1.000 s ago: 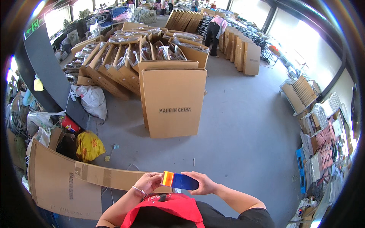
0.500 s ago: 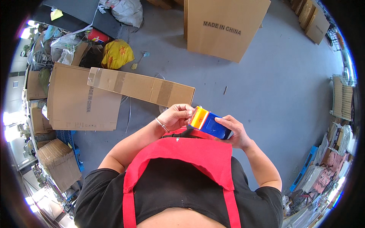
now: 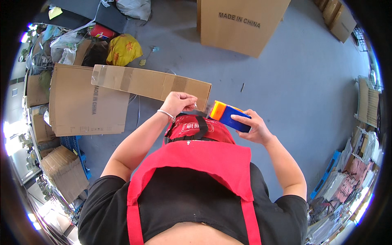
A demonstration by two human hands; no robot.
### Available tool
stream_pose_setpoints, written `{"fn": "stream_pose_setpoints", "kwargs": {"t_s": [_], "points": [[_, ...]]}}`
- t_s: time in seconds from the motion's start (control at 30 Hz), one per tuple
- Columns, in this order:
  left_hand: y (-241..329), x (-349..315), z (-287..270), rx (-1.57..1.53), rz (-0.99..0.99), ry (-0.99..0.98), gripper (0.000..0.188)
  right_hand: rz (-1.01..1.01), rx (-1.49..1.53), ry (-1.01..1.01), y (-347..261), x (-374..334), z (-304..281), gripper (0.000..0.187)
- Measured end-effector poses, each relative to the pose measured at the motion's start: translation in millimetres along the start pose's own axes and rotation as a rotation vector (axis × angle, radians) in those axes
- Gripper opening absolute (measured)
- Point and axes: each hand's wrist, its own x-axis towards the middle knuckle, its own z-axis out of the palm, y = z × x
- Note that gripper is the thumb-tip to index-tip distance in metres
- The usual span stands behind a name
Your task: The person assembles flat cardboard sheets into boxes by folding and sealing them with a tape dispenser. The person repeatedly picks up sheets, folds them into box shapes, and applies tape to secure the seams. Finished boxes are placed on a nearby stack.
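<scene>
My right hand (image 3: 255, 127) is wrapped round a blue and orange tape dispenser (image 3: 234, 117), holding it in front of my chest with the orange end toward the left. My left hand (image 3: 181, 102) is closed in a pinch just left of that end, apart from it. A small shiny clear bit shows at its fingertips, too small to make out for certain. Beyond the left hand, a long narrow cardboard box (image 3: 151, 81) has bands of tape across it. The red apron (image 3: 192, 157) hangs over my front below both hands.
Flat cardboard cartons (image 3: 87, 110) lie at the left, partly under the long box. A large carton (image 3: 241, 28) stands ahead. A yellow bag (image 3: 124, 50) sits far left. Stacked cardboard (image 3: 65, 173) and a blue pallet (image 3: 326, 174) line the sides.
My left hand has moved away from the dispenser's orange end, up and left. My right hand has shifted the dispenser slightly up and right, turning it. More of the red apron shows.
</scene>
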Motion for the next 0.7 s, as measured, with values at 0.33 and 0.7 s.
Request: {"fn": "stream_pose_setpoints", "kwargs": {"t_s": [0.33,0.7], "points": [[2,7,14,0.715,0.323,0.213,0.065,-0.005,-0.027,-0.076,38,23,9,0.075],[-9,31,12,1.505,0.963,0.424,0.075,-0.091,-0.046,-0.111,64,22,28,0.076]]}}
